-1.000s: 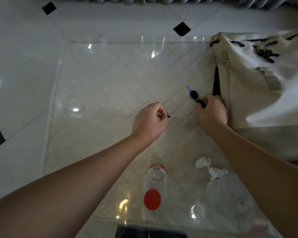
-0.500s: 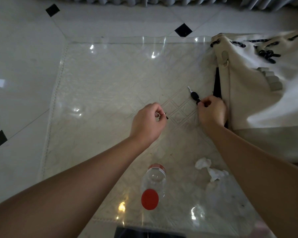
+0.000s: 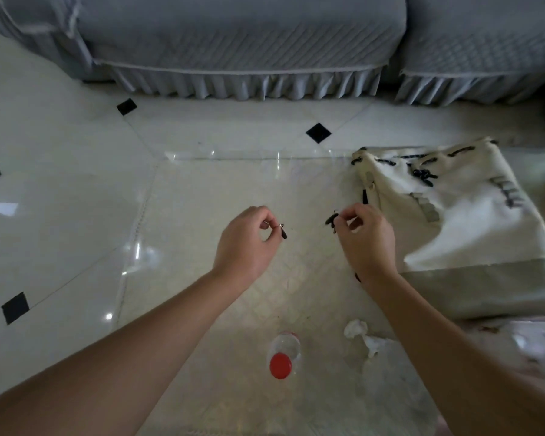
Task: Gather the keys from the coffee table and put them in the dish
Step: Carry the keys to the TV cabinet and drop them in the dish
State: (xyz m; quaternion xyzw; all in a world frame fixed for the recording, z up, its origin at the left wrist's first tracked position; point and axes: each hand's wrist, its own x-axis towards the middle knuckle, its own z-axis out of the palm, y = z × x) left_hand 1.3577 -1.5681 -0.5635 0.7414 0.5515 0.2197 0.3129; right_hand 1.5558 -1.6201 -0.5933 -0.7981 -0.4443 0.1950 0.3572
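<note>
My left hand (image 3: 247, 243) hovers over the middle of the glass coffee table (image 3: 202, 190), fingers pinched on a small key with a metal ring and a dark head (image 3: 282, 230). My right hand (image 3: 367, 237) is just to its right, beside the cream bag, pinched on a black-headed key (image 3: 331, 220) lifted off the table. Both keys hang a short way apart. No dish shows in this view.
A cream drawstring bag (image 3: 453, 221) lies on the table's right side. A clear bottle with a red cap (image 3: 280, 365) stands near me, crumpled white tissue (image 3: 364, 336) to its right. A grey sofa (image 3: 233, 45) runs along the far side, across the tiled floor.
My head has tilted up, bringing the sofa into view. My right hand has lifted the black-headed key off the table and drawn it away from the bag. My left hand keeps its key.
</note>
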